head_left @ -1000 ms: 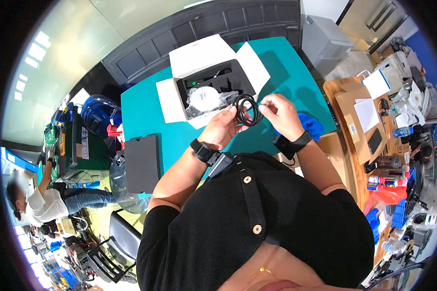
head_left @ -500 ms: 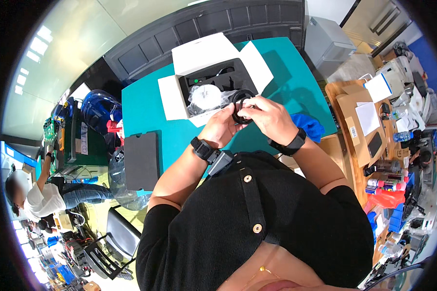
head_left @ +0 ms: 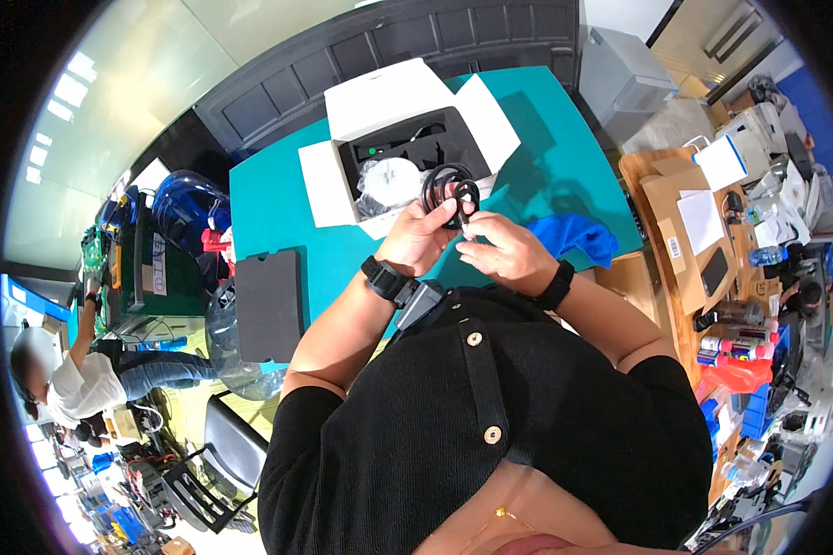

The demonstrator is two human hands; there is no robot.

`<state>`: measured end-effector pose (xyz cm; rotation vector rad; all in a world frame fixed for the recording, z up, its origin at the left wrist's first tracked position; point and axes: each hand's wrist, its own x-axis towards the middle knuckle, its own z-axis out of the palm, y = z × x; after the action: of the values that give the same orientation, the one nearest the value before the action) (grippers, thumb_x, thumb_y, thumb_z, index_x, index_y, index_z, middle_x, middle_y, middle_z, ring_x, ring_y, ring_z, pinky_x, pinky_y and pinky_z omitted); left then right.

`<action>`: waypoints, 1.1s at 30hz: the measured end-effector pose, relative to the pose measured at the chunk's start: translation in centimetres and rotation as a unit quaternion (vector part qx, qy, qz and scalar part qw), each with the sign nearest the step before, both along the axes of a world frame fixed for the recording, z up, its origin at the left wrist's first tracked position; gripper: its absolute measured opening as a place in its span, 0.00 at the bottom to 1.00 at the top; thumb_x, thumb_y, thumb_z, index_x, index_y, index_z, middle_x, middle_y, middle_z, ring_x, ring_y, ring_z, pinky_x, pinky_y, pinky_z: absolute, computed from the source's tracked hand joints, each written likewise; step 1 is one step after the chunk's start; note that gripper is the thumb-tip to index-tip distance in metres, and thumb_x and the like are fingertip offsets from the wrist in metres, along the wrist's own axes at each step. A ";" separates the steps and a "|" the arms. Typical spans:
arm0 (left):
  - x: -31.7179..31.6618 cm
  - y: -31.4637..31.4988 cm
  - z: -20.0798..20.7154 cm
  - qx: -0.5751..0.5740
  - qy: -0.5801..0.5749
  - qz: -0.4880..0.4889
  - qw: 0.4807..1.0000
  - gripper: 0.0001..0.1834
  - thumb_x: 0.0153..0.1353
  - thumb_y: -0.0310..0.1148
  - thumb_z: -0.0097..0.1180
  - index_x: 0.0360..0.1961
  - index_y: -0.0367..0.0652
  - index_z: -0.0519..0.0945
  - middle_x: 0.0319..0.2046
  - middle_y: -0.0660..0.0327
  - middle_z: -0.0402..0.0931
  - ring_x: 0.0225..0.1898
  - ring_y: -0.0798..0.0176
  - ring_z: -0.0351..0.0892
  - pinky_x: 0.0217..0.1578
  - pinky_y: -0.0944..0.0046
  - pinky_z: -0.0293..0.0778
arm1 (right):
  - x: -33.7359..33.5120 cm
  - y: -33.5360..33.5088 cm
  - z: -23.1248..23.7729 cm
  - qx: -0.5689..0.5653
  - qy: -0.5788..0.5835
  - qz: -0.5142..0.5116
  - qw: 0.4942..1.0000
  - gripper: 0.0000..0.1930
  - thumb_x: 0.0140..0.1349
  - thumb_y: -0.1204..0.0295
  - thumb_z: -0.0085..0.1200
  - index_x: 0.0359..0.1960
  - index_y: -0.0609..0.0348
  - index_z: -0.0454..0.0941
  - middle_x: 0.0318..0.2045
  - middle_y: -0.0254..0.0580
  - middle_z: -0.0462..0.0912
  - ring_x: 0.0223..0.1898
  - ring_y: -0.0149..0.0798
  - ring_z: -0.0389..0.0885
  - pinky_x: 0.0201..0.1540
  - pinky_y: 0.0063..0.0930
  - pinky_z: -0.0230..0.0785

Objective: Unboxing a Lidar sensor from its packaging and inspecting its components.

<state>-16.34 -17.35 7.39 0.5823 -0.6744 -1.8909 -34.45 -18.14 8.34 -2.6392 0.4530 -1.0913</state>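
My left hand (head_left: pixel 420 235) is closed round a coiled black cable (head_left: pixel 447 180), thumb across the loops. Close by on the right, my right hand (head_left: pixel 506 247) pinches what looks like the cable's end, where a small light-coloured bit shows. Just beyond both hands stands an open white box (head_left: pixel 376 104). Inside it are black foam (head_left: pixel 460 148) with shaped cut-outs and a round white item (head_left: pixel 393 181) in clear plastic. The coil hangs over the box's near right corner and hides part of it.
The box rests on a green-topped table (head_left: pixel 273 203). A flat black foam sheet (head_left: pixel 269 305) lies at its left edge, a blue cloth (head_left: pixel 578 239) at the right. Further right is a cluttered wooden table (head_left: pixel 652 171). A co-worker (head_left: pixel 88 384) is at far left, near a black chair (head_left: pixel 231 444).
The cable coil has turned more upright in my left hand. My right hand has drawn back from the loops, down and to the right, uncovering more of the blue cloth.
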 end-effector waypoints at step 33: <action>-0.3 -0.4 -0.9 -0.055 -0.024 0.088 0.994 0.07 0.63 0.32 0.48 0.39 0.41 0.73 0.32 0.64 0.74 0.36 0.70 0.70 0.43 0.68 0.65 | -0.2 -3.9 -0.5 0.623 -0.059 -0.097 0.774 0.09 0.62 0.69 0.48 0.38 0.61 0.71 0.26 0.34 0.77 0.18 0.19 0.69 0.16 0.11 0.55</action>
<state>-16.63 -17.76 6.54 0.5991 -0.7295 -1.6704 -34.65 -22.05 7.87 -1.3397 0.9935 -0.5909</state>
